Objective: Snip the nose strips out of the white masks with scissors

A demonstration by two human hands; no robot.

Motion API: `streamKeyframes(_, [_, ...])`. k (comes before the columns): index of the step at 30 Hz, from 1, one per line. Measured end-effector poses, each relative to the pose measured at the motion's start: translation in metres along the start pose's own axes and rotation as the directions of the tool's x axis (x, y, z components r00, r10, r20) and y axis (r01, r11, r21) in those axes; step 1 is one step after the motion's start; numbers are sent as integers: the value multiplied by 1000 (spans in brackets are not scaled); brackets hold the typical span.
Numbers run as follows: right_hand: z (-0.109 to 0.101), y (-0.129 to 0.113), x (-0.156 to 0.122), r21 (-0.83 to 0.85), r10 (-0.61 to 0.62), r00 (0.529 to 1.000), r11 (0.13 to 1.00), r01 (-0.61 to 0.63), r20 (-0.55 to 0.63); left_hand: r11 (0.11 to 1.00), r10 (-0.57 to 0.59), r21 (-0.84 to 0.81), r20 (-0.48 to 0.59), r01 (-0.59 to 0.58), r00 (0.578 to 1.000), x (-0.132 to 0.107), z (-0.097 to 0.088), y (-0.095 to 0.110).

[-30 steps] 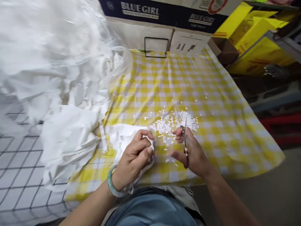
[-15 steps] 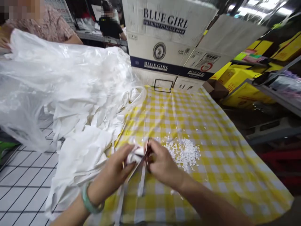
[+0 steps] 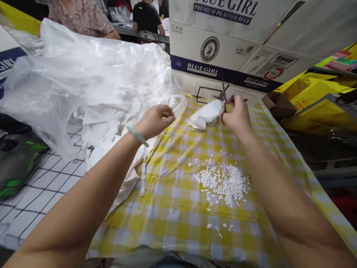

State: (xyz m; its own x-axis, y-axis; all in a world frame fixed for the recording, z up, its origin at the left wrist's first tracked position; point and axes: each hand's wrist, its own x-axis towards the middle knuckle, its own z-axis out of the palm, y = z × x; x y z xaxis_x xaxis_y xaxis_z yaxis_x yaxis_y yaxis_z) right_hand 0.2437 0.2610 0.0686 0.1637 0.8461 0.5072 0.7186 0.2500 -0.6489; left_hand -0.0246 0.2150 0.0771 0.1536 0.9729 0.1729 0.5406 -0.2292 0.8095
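My right hand (image 3: 237,115) is closed on a pair of scissors (image 3: 224,91), its blades pointing up and away. Against the scissors and my fingertips lies a bunched white cloth piece (image 3: 205,114); whether the fingers also grip it I cannot tell. My left hand (image 3: 157,119) hovers at the edge of the white cloth pile, fingers curled loosely inward, nothing visible in them; a pale green bangle circles the wrist. Beneath and beside it, a heap of white cloth pieces with thin straps (image 3: 104,119) spills from a clear plastic bag (image 3: 106,63). Small white clippings (image 3: 230,184) lie scattered nearer me.
A yellow checked cloth (image 3: 178,223) covers the table. Large beer cartons (image 3: 189,41) stand along its far edge. At the left is a white surface with a black wire grid (image 3: 36,193). Other people sit beyond the bag, and yellow boxes (image 3: 309,93) stand at the right.
Both hands have parted and moved away from me. The cloth piece and scissors went with the right hand toward the cartons; my left hand let go of the cloth. The view has shifted.
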Motion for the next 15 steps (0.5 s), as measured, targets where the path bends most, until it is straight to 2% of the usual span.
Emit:
streamKeyframes(1, [7, 1, -25, 38, 15, 998, 999, -18, 60, 995, -45, 87, -79, 52, 996, -24, -10, -16])
streamKeyframes(2, [16, -1, -51, 111, 53, 981, 991, -74, 184, 986, -87, 132, -122, 103, 989, -49, -19, -31])
streamKeyframes(3, [28, -9, -78, 197, 90, 928, 966, -170, 361, 977, -127, 154, -148, 150, 981, -74, -25, -43])
streamKeyframes(4, [42, -20, -105, 254, 89, 847, 933, -255, 524, 968, -175, 155, -146, 197, 974, -97, -28, -53])
streamKeyframes(5, [58, -34, -129, 266, 76, 811, 923, -277, 580, 962, -213, 143, -140, 232, 967, -117, -28, -60])
streamKeyframes(8, [106, -82, -182, 228, 64, 717, 925, -303, 694, 946, -275, 143, -119, 290, 954, -161, -19, -75])
streamKeyframes(11, [138, -113, -203, 168, 67, 708, 952, -257, 703, 935, -299, 156, -132, 317, 945, -179, -15, -86])
streamKeyframes(13, [139, -118, -203, 176, 78, 714, 945, -274, 695, 936, -295, 153, -155, 318, 943, -186, -18, -90])
streamKeyframes(15, [121, -115, -200, 194, 98, 716, 929, -314, 691, 938, -278, 158, -181, 307, 943, -192, -20, -87])
